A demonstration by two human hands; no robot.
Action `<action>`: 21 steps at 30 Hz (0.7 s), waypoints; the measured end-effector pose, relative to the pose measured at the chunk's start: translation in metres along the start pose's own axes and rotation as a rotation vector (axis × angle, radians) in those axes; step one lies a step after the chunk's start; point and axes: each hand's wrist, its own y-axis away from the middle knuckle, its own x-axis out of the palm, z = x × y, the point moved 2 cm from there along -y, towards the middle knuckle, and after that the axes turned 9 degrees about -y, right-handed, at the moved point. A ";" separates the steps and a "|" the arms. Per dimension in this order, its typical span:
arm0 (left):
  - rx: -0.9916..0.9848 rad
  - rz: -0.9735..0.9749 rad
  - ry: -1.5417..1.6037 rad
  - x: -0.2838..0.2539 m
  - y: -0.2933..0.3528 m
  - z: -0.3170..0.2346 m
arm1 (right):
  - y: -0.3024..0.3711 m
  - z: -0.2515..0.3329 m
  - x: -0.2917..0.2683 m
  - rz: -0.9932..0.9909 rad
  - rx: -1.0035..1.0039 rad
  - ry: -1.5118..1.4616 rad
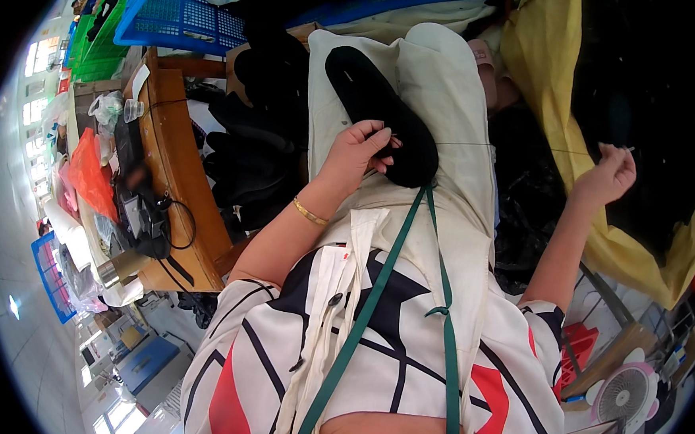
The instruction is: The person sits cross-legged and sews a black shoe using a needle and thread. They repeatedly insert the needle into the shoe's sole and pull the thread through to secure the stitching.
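Note:
A black shoe-shaped piece [404, 133] lies at a slant across my lap, on the cream apron [462, 105]. My left hand [365, 150] is closed on its near left edge, thumb and fingers pinching it. From the piece a thin dark thread [519, 148] stretches taut to the right. At the thread's other end, out over the right side, my right hand [607, 176] is raised with its fingers pinched together on it. A tiny pale tip, perhaps a needle, shows at those fingertips. A gold bracelet [310, 212] circles my left wrist.
More black shoe-shaped pieces [248, 147] are piled left of my lap, beside a wooden table [173, 143] with bags and cloth. Blue baskets [188, 20] stand at the far side. Yellow cloth [543, 70] hangs around black material at right. A fan [625, 393] stands lower right.

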 end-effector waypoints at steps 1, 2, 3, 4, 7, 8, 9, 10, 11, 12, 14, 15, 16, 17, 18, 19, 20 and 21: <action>0.005 -0.037 -0.005 0.001 0.001 -0.001 | 0.015 0.008 0.014 0.046 0.042 0.038; 0.008 -0.072 -0.011 0.004 0.003 -0.002 | 0.024 0.004 0.019 0.128 0.063 0.062; 0.010 -0.106 -0.017 0.005 0.004 -0.001 | 0.034 -0.001 0.025 0.210 0.085 0.087; 0.004 -0.098 -0.015 0.003 0.005 0.000 | 0.045 -0.003 0.031 0.277 0.110 0.082; -0.015 -0.078 -0.003 -0.005 0.007 0.003 | 0.053 -0.011 0.038 0.313 0.058 0.090; -0.025 -0.076 0.011 -0.008 0.009 0.005 | 0.044 -0.011 0.038 0.277 0.012 0.147; -0.034 -0.061 0.023 -0.009 0.008 0.006 | 0.033 -0.010 0.034 0.233 -0.042 0.210; -0.044 -0.056 0.022 -0.008 0.009 0.006 | 0.019 -0.014 0.027 0.219 -0.099 0.241; -0.056 -0.045 0.027 -0.004 0.008 0.008 | 0.010 -0.007 0.023 0.219 -0.147 0.361; -0.068 -0.033 0.033 -0.001 0.007 0.008 | 0.004 -0.009 0.018 0.233 -0.140 0.375; -0.094 0.010 0.101 0.004 0.004 0.009 | 0.003 -0.013 0.013 0.275 -0.086 0.368; -0.105 0.025 0.133 0.005 0.004 0.009 | 0.012 -0.010 0.021 0.306 -0.032 0.342; -0.113 0.033 0.159 0.006 0.004 0.009 | 0.027 -0.004 0.028 0.381 0.009 0.338; -0.121 0.048 0.182 0.007 0.003 0.008 | 0.046 -0.011 0.033 0.500 0.134 0.089; -0.130 0.056 0.202 0.007 0.003 0.006 | 0.070 -0.009 0.043 0.569 0.387 0.023; -0.134 0.058 0.216 0.008 0.004 0.005 | 0.094 -0.005 0.052 0.740 0.482 -0.011; -0.138 0.060 0.228 0.007 0.005 0.004 | 0.119 -0.002 0.059 0.845 0.555 0.010; -0.143 0.063 0.240 0.006 0.006 0.004 | 0.137 0.011 0.069 0.965 0.624 0.110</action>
